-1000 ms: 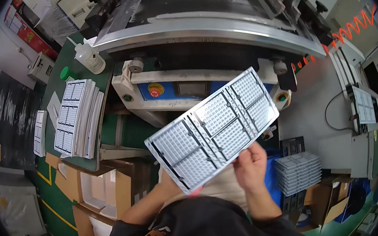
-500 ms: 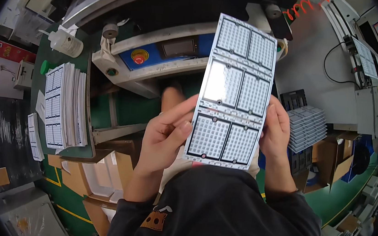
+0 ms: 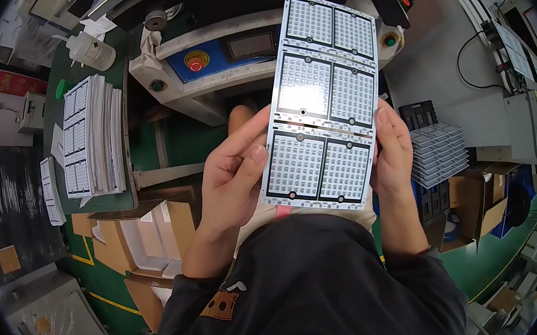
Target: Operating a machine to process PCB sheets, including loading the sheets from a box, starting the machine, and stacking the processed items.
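A white circuit-board panel is being held upright, pinched by its long edges between left hand and right hand fingers; gripping only the edges is judged best.

Dark charcoal long-sleeved top, loose fit, fabric plain and matte. Sleeves pushed up short of wrists, cuffs bunched in soft folds, forearms bare. Small orange-brown patch with pale curved mark above it on chest, left side. Left hand bare, no glove, no ring or watch visible. Right hand bare likewise. Light beige garment showing below hands.
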The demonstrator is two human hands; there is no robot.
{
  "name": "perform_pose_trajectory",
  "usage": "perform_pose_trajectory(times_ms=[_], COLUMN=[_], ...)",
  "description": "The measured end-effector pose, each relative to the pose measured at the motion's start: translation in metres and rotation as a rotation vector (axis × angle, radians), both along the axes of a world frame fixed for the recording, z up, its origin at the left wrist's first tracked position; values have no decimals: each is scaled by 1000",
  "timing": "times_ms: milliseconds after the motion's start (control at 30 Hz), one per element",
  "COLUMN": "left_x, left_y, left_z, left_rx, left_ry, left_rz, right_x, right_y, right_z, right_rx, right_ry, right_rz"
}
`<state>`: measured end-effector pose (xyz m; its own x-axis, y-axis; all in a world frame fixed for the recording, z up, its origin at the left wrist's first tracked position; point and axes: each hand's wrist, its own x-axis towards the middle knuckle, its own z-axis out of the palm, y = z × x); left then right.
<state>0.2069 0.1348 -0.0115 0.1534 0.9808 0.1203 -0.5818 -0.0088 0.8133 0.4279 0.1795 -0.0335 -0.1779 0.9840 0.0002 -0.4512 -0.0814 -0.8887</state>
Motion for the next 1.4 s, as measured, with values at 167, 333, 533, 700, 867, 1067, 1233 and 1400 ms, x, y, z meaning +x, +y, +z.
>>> perform_pose_trajectory(times_ms=[167, 333, 533, 700, 867, 1067, 1233, 1400], left_x=[-2, -7, -11, -9, -6, 11, 48, 68], left_y=[-12, -29, -47, -50, -51, -45, -25, -29], left_z=[-2, -12, -17, -14, -15, -27, -55, -84], left_rx=[27, 102, 125, 154, 154, 163, 60, -80], left_ry=[6, 55, 122, 154, 184, 210, 292, 516], left_rz=[38, 92, 138, 142, 141, 72, -64, -153], right_x=[-4, -6, -2, 3, 8, 32, 73, 148], right_y=[-7, -20, -27, -30, -35, -47, -63, -114], right_z=[8, 7, 4, 5, 3, -4, -24, -41], right_rx=[70, 156, 258, 241, 255, 254, -15, -164], right_ry=[58, -21, -24, 11, 32, 74, 26, -111], right_rz=[84, 66, 130, 172, 159, 153, 33, -358])
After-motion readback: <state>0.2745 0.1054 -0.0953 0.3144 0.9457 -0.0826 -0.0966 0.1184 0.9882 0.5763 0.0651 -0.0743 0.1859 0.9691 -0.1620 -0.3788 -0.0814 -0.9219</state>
